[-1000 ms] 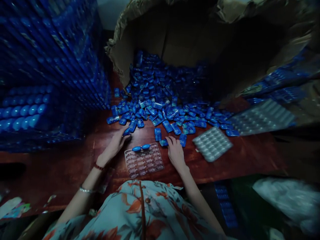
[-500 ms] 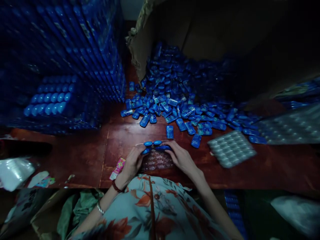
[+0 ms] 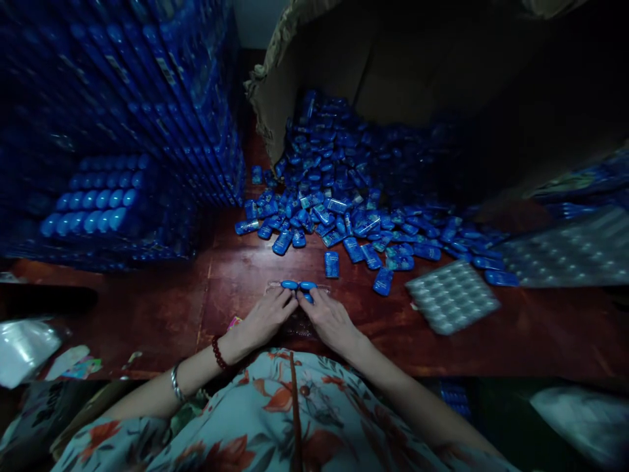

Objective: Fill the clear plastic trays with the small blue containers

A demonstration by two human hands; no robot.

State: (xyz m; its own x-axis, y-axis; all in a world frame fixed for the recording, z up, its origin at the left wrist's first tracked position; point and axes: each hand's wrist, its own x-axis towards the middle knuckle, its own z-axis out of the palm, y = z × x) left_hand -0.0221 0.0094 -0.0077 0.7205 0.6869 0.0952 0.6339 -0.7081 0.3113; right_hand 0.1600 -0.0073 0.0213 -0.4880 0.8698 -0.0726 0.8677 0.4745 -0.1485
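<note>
A clear plastic tray with moulded cells [image 3: 301,326] lies at the table's front edge, mostly covered by my hands. Two small blue packs stand in its far row, a left one [image 3: 289,285] and a right one [image 3: 308,286]. My left hand [image 3: 268,319] reaches over the tray from the left, fingers closed together just behind the left pack; what they hold is hidden. My right hand [image 3: 331,321] meets it in the middle, fingertips closed on another blue pack [image 3: 308,297], partly covered. Both thumbs are hard to see.
Loose blue packs [image 3: 339,204] spill from a large torn cardboard box [image 3: 268,98]. Filled blue trays [image 3: 91,196] are stacked at the left. An empty moulded tray [image 3: 452,296] lies at the right, with more trays [image 3: 580,252] beyond. A pink packet [image 3: 234,322] shows beside my left wrist.
My hands have come together over the tray's middle, the right moving left. The blue pack that was under my right fingers is now near the centre. My left hand covers more of the pink packet.
</note>
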